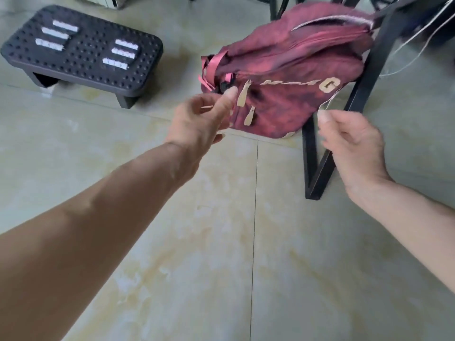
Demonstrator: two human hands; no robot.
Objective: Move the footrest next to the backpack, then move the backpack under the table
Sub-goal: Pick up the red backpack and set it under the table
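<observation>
Maroon backpack (290,80), left hand (197,119) touching

I count: 1 maroon backpack (290,77), 1 black studded footrest (83,55) w/ 6 white strips, 2 bare hands, left hand (202,116) & right hand (354,143), 1 black table leg frame (364,94).

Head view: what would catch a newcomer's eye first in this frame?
The dark red backpack stands out, upper right, against a black table leg on the pale tiled floor. Both bare hands reach toward it: the left hand at its left edge by the straps, the right hand by its lower right corner. A black studded footrest stands at upper left, apart from the backpack.
</observation>
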